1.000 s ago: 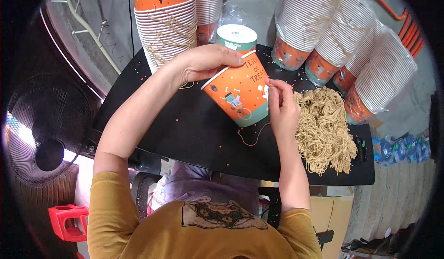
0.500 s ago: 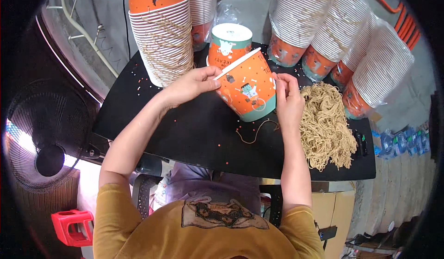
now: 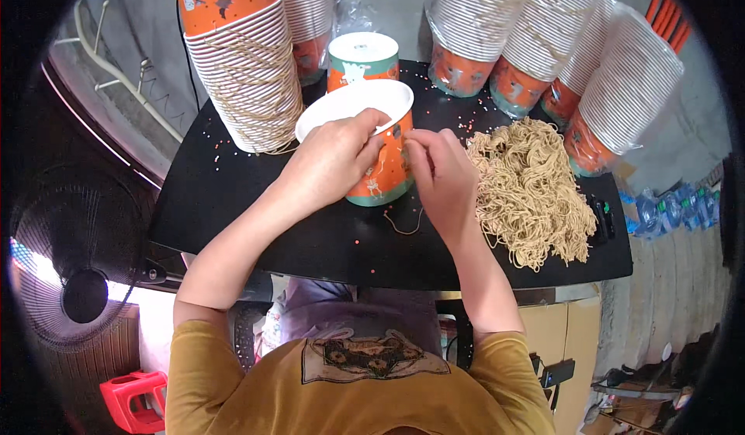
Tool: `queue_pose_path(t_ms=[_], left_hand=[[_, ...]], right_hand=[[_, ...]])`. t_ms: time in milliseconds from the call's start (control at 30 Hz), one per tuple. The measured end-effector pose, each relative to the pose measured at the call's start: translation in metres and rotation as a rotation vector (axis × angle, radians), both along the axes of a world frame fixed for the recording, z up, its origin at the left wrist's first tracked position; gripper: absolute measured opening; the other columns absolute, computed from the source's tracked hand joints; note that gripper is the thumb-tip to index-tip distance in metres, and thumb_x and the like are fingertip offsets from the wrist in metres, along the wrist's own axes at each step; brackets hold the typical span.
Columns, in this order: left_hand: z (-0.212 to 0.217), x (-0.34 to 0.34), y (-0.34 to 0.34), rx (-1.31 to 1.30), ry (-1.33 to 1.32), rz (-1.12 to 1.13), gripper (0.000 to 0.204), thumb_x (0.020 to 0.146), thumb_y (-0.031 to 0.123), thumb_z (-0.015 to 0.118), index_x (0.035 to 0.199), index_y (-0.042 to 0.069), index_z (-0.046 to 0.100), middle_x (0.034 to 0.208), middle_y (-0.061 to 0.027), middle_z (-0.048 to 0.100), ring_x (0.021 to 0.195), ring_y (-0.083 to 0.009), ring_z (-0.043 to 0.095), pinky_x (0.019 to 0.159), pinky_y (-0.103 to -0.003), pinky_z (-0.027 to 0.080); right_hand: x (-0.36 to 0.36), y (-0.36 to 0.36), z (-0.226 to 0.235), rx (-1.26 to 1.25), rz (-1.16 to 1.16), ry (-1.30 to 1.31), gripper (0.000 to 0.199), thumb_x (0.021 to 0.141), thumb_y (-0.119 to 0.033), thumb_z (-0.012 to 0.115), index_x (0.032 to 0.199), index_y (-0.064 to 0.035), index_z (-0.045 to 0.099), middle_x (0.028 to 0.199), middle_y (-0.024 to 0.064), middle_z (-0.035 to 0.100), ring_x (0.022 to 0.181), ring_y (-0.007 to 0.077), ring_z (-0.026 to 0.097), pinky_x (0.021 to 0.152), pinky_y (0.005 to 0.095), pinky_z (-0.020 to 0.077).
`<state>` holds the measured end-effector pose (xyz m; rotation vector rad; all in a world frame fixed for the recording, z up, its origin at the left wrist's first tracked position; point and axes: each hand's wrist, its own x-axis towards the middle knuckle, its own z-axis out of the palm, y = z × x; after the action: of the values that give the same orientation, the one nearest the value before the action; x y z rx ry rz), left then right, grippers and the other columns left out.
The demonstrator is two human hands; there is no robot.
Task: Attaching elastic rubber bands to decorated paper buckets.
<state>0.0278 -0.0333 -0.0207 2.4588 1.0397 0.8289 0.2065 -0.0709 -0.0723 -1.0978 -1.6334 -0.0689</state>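
Over the middle of the black table an orange paper bucket [image 3: 394, 173] with a white rim and green base is tilted, its white inside showing. My left hand [image 3: 330, 159] is closed on its near rim, thumb on the outer wall, some fingers hidden inside. My right hand [image 3: 444, 175] is closed in a pinch against the bucket's right wall, just below the rim. A tan cord [image 3: 403, 232] trails down from that hand in a loose curve. Its pinched end is hidden by the fingers. Behind stands an upside-down bucket [image 3: 363, 48] of the same kind.
A heap of tan cords [image 3: 535, 194] lies right of my right hand. A tall stack of nested buckets with cords [image 3: 248, 78] stands at the left. Several plastic-wrapped stacks [image 3: 628, 86] line the back right. Small beads dot the table [image 3: 310, 253]. A fan [image 3: 84, 295] is at far left.
The bucket has turned so its opening now faces up toward me, and it has moved slightly left. My left hand has shifted over the near rim; my right hand has moved left with it.
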Motion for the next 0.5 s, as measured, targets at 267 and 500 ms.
queue_pose_path(t_ms=[267, 500], left_hand=[[-0.006, 0.006, 0.008, -0.081, 0.03, 0.017, 0.021, 0.096, 0.011, 0.055, 0.114, 0.002, 0.057, 0.076, -0.0094, 0.067, 0.068, -0.015, 0.068, 0.06, -0.029, 0.054], [-0.004, 0.012, 0.005, -0.169, 0.024, 0.012, 0.026, 0.093, 0.009, 0.056, 0.119, 0.004, 0.056, 0.086, -0.0105, 0.068, 0.073, -0.0153, 0.067, 0.067, -0.03, 0.055]], right_hand=[[0.01, 0.007, -0.011, -0.046, 0.02, -0.019, 0.008, 0.089, -0.012, 0.063, 0.09, -0.0046, 0.061, 0.081, 0.0111, 0.06, 0.069, 0.0305, 0.062, 0.057, 0.0372, 0.0498], [0.011, 0.007, -0.013, -0.308, 0.22, 0.226, 0.012, 0.091, -0.011, 0.06, 0.089, 0.0004, 0.06, 0.08, 0.0088, 0.062, 0.068, 0.0187, 0.059, 0.061, 0.0301, 0.0469]])
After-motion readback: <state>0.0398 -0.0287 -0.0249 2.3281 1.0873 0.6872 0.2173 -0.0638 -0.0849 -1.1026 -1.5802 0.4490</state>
